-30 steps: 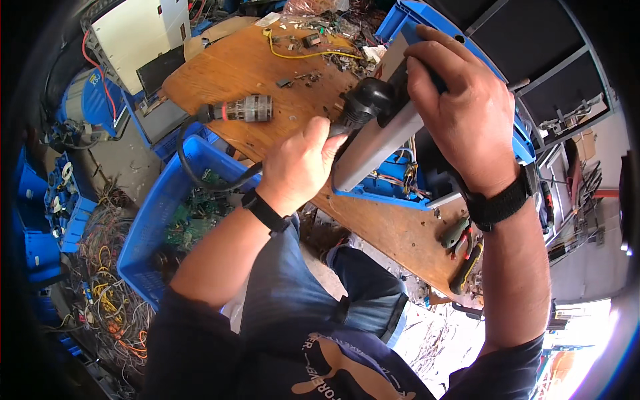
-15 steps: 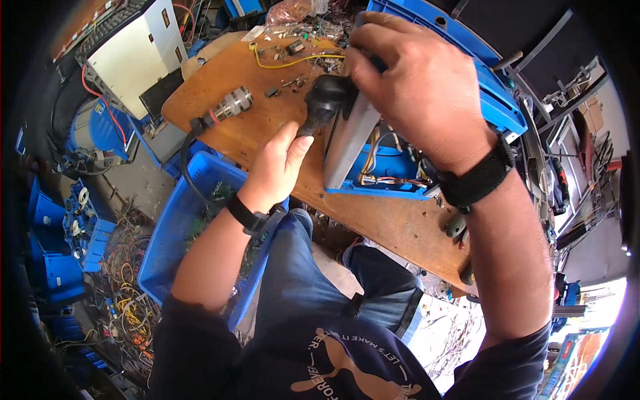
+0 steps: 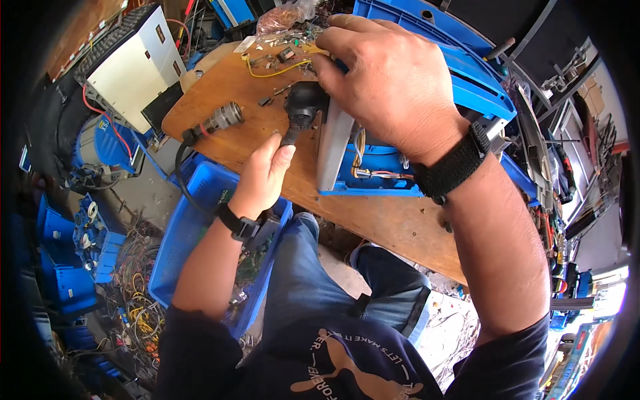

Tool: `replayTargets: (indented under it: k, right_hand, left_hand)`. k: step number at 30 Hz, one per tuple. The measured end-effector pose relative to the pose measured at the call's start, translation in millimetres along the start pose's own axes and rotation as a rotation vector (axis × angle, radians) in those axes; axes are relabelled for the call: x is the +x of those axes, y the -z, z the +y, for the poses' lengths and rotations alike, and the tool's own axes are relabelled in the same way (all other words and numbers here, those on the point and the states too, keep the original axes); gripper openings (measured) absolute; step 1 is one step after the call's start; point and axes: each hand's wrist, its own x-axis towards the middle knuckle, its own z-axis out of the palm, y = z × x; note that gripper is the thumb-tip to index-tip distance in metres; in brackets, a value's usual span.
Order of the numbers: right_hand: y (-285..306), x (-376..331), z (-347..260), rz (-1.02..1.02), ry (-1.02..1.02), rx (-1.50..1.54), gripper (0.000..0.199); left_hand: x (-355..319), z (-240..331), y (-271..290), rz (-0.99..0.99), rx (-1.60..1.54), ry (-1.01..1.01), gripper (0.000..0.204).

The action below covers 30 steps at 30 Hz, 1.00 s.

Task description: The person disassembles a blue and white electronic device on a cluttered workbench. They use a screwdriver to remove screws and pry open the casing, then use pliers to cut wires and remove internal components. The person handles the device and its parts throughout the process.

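My left hand [image 3: 261, 179] is closed round the narrow lower end of a black angled plug-like fitting [image 3: 303, 107]. That fitting's rounded head sits against the grey side panel [image 3: 335, 143] of a blue casing [image 3: 407, 181], with wires [image 3: 377, 173] showing inside. Over the casing's top bends my right hand [image 3: 393, 80], its fingers curled and thumb toward the fitting. A dark part shows beneath those fingers, but what they grip is mostly hidden. Left of the fitting, a metal cylindrical connector [image 3: 227, 116] with a red ring and black cable lies on the wooden table [image 3: 393, 227].
Small electronic parts and a yellow wire [image 3: 273, 73] lie at the table's far side. A blue basket [image 3: 160, 267] with green circuit boards stands below its left edge. Tangled cables [image 3: 143, 323] cover the floor at left, near a white cabinet [image 3: 127, 67].
The view has shifted slightly, so the table, casing and both hands appear a little further left. Both hands keep about the same hold at the fitting and the casing's top.
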Motion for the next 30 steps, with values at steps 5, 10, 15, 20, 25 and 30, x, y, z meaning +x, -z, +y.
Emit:
replayTargets:
  k: [5,10,15,20,25,30]
  right_hand:
    - [33.3,-49.7,-21.6,0.053,0.171,0.34,0.026]
    - [21.1,-90.1,-22.8,0.121,-0.296,0.347,0.033]
    - [-4.4,-76.5,6.9,-0.209,-0.877,0.847,0.044]
    - [-17.2,-76.8,13.2,-0.404,-0.677,1.216,0.036]
    - [-34.8,-87.6,16.2,-0.315,-0.785,1.46,0.035]
    - [-32.9,-80.9,26.6,-0.353,-0.799,1.514,0.033]
  left_hand:
    - [-0.8,-6.3,-4.0,0.075,-0.025,-0.089,0.038]
    - [0.7,6.4,-7.9,-0.013,0.029,0.056,0.035]
    - [0.5,-3.0,-13.2,0.044,-0.038,-0.014,0.03]
    - [0.2,2.3,-10.1,0.01,-0.102,0.045,0.028]
    - [-0.6,-0.6,-6.9,-0.02,-0.185,0.095,0.028]
    - [-1.9,7.9,-6.0,0.028,-0.192,0.121,0.027]
